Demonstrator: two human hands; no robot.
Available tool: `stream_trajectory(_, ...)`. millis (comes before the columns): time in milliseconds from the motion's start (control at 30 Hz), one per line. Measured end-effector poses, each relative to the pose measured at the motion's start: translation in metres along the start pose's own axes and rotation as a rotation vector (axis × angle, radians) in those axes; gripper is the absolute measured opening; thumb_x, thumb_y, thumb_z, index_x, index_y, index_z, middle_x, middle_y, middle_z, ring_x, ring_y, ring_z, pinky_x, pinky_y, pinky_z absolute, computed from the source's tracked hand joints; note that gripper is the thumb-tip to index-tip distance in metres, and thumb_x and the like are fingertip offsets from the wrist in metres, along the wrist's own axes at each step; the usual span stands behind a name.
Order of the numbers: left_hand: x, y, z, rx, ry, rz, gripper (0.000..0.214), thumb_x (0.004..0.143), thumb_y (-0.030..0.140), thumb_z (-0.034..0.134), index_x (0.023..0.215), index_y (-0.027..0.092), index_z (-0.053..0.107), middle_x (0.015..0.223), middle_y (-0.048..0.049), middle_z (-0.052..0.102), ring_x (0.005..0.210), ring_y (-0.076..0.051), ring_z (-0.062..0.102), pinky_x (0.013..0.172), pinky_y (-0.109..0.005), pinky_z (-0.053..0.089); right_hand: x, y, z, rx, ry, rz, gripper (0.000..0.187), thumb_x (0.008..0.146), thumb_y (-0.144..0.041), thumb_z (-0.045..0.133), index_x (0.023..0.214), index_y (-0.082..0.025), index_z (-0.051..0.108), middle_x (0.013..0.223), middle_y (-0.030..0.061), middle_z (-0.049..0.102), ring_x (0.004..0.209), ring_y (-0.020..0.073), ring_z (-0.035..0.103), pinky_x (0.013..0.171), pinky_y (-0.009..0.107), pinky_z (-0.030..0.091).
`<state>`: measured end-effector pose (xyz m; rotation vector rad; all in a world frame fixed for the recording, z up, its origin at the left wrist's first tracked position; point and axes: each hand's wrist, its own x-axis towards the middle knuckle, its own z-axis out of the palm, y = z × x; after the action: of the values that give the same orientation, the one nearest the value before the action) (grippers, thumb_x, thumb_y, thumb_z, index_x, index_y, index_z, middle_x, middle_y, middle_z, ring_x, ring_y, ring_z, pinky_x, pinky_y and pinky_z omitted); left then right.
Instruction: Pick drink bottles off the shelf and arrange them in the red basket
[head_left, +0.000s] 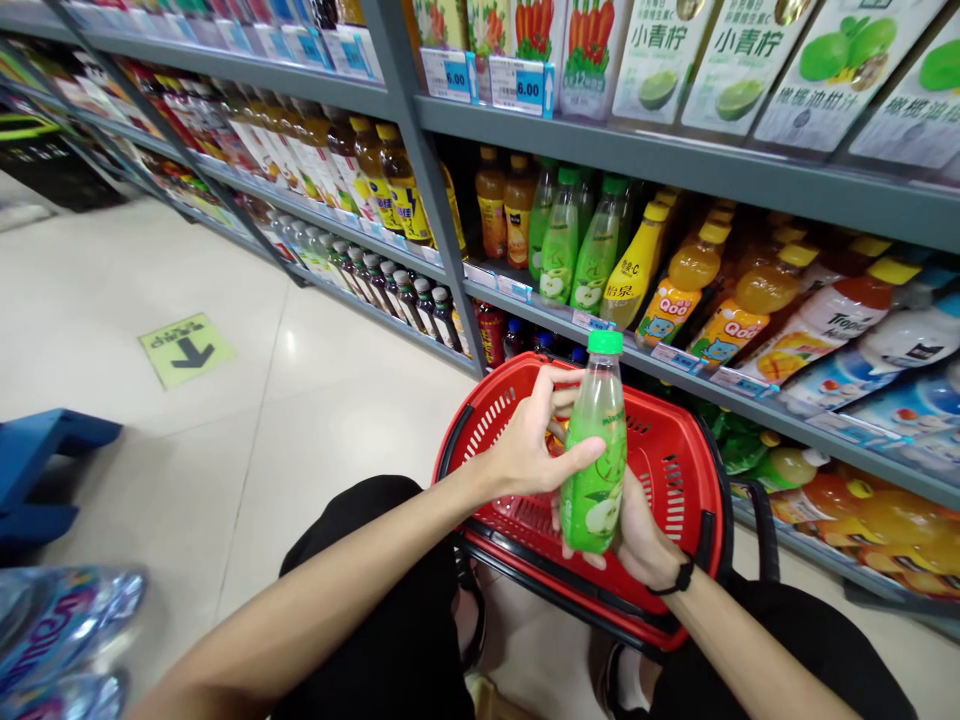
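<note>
A clear bottle of green drink (592, 480) with a green cap and an apple picture on its label stands nearly upright between my hands. My left hand (544, 435) grips it from the left, thumb across the front and fingers partly hidden behind. Lower down, my right hand (643, 530) holds it from behind near the base, most of its fingers covered by the bottle. A black band circles my right wrist. Below both hands is a red shopping basket (525, 590) with slotted walls; a small orange item inside is mostly hidden.
Shelves of drinks (645, 150) run along the front and right, with similar green-capped bottles (559, 235) on the middle shelf. A blue step stool (45, 470) and plastic-wrapped water bottles (67, 630) are at left. A yellow arrow sign (180, 350) marks the floor.
</note>
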<state>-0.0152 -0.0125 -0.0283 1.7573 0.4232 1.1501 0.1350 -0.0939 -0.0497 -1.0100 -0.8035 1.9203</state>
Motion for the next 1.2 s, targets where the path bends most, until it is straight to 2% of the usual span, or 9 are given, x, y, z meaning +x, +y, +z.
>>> stream_trajectory(100,-0.001,0.002,-0.001,0.014,0.0,0.014,0.063,0.086,0.03,0.077,0.133,0.02,0.037,0.135,-0.02,0.067,0.112,-0.028,0.074,0.082,-0.033,0.06,-0.001,-0.001,0.002,-0.015,-0.047,-0.04,0.074,0.09,-0.082,0.046,0.1,-0.013,0.072,0.071,0.0116,0.073,0.059,0.0238,0.071,0.036,0.022,0.043)
stream_trajectory(267,0.0,0.004,-0.001,0.019,0.006,-0.005,0.063,0.084,0.03,0.078,0.13,0.02,0.037,0.137,-0.0211,0.065,0.112,-0.028,0.074,0.083,-0.034,0.061,-0.001,-0.002,0.003,-0.039,-0.076,-0.057,0.078,0.089,-0.083,0.043,0.099,-0.012,0.073,0.071,0.0134,0.074,0.059,0.025,0.071,0.034,0.022,0.042)
stream_trajectory(400,0.0,0.003,-0.002,0.008,0.006,-0.019,0.064,0.085,0.03,0.079,0.132,0.02,0.037,0.138,-0.02,0.065,0.11,-0.026,0.073,0.083,-0.033,0.06,0.001,0.0,0.002,-0.036,-0.046,-0.047,0.075,0.091,-0.08,0.042,0.098,-0.012,0.073,0.071,0.0135,0.073,0.059,0.0251,0.071,0.04,0.026,0.05)
stream_trajectory(600,0.003,0.003,-0.005,-0.044,-0.011,-0.114,0.064,0.09,0.038,0.076,0.139,0.02,0.04,0.139,-0.0189,0.065,0.108,-0.026,0.073,0.08,-0.032,0.058,0.006,0.006,0.001,-0.034,0.037,-0.086,0.069,0.094,-0.075,0.037,0.099,-0.015,0.07,0.069,0.0114,0.071,0.059,0.0254,0.07,0.042,0.03,0.053)
stream_trajectory(733,0.006,0.002,-0.006,-0.065,0.04,-0.124,0.064,0.092,0.041,0.073,0.145,0.02,0.044,0.14,-0.0177,0.065,0.119,-0.028,0.069,0.089,-0.036,0.058,0.009,0.006,0.0,0.019,0.112,-0.114,0.059,0.091,-0.072,0.05,0.11,-0.018,0.067,0.075,0.0081,0.073,0.065,0.0257,0.072,0.046,0.032,0.058)
stream_trajectory(933,0.009,-0.001,-0.008,-0.007,0.146,-0.118,0.058,0.092,0.039,0.076,0.142,0.02,0.053,0.142,-0.0145,0.065,0.128,-0.028,0.065,0.101,-0.038,0.055,0.007,0.004,-0.002,0.069,0.111,-0.152,0.068,0.082,-0.078,0.066,0.121,-0.022,0.067,0.1,0.0084,0.077,0.089,0.0285,0.074,0.065,0.043,0.066)
stream_trajectory(1067,0.011,-0.002,-0.012,0.046,0.18,-0.084,0.056,0.093,0.041,0.075,0.142,0.02,0.058,0.142,-0.0129,0.066,0.131,-0.028,0.063,0.101,-0.038,0.057,0.005,0.002,0.0,0.074,0.16,-0.206,0.06,0.085,-0.07,0.072,0.122,-0.024,0.069,0.114,0.0077,0.076,0.106,0.0282,0.07,0.08,0.046,0.067)
stream_trajectory(1200,0.015,0.002,-0.015,0.043,0.204,-0.087,0.059,0.09,0.042,0.076,0.141,0.016,0.059,0.139,-0.0136,0.068,0.126,-0.027,0.067,0.102,-0.038,0.058,0.006,0.002,0.001,0.056,0.155,-0.254,0.047,0.09,-0.06,0.074,0.116,-0.022,0.072,0.115,0.0072,0.076,0.11,0.0257,0.069,0.086,0.046,0.066)
